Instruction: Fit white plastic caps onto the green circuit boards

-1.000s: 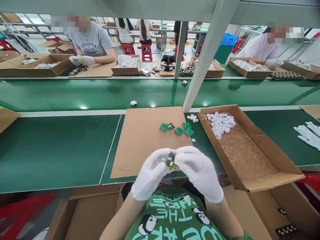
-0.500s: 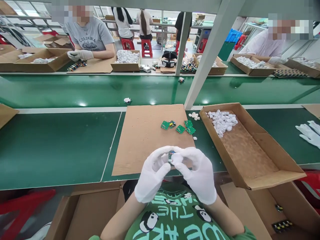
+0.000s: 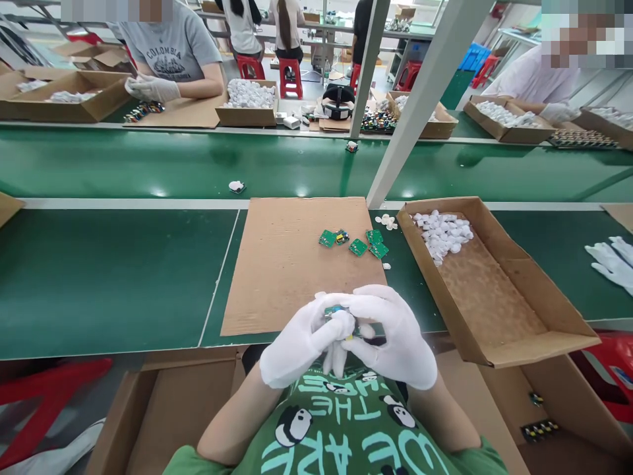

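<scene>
Both my hands wear white gloves and meet above the near edge of the cardboard sheet [image 3: 277, 277]. My left hand [image 3: 309, 340] pinches a small circuit board [image 3: 332, 311], mostly covered by the fingers. From the other side, my right hand [image 3: 393, 333] curls its fingers round the same board. Whether a white cap is also in the fingers cannot be made out against the gloves. Beyond my hands, several green circuit boards [image 3: 358, 247] lie on the sheet and over its right edge, with a board bearing yellow and black parts [image 3: 341, 237] among them.
A cardboard tray [image 3: 499, 310] of white plastic caps [image 3: 442, 232] stands at right, with loose caps [image 3: 386, 221] beside it. A slanted post [image 3: 420, 112] rises behind. Boards with white caps [image 3: 237, 187] lie on the green conveyor [image 3: 188, 165]. Two co-workers sit across. Spare gloves [image 3: 613, 264] lie far right.
My fingers have shifted round the board, and the left ones now cover more of it. Both capped boards on the conveyor have moved left. The view has tilted slightly down.
</scene>
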Demonstrator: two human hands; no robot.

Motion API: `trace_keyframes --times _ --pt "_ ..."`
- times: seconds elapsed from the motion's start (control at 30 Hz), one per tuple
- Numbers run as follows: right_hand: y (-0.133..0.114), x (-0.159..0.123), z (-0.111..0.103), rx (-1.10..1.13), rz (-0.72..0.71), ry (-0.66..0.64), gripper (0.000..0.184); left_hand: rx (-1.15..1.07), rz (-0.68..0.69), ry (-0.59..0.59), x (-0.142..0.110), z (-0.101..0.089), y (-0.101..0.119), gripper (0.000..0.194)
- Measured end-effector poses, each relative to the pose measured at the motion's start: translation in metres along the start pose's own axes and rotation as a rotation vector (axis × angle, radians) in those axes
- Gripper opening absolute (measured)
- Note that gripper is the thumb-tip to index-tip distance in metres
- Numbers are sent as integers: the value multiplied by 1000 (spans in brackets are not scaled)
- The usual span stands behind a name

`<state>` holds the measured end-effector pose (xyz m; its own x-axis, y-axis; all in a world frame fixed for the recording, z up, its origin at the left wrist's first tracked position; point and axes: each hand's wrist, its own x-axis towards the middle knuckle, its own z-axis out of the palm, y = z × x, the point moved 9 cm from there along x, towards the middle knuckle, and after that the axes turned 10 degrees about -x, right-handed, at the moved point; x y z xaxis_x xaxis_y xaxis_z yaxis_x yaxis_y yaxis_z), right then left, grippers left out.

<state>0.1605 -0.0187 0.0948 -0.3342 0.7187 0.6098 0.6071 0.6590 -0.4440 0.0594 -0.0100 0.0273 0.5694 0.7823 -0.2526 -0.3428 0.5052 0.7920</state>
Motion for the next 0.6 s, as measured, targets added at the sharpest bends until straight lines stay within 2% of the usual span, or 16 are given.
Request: trace_keyframes --times 0.17,0.23,0.37,0.47,0.53,0.6 --pt "-12 -2 -2 75 -219 70 32 -178 -18 -163 -2 13 -9 44" --pt "-14 -1 -4 67 -246 90 34 -108 7 -149 -2 13 -8 41" --pt "-17 5 -2 126 -223 48 40 148 47 -48 -3 13 0 23" --pt "-27 6 -3 -74 -268 84 22 246 39 -54 -6 15 5 15" --pt "-32 7 -4 -170 -305 102 13 244 49 -116 -8 17 4 22" --pt "-34 7 -3 -137 -334 90 19 130 74 -220 -10 22 3 34"
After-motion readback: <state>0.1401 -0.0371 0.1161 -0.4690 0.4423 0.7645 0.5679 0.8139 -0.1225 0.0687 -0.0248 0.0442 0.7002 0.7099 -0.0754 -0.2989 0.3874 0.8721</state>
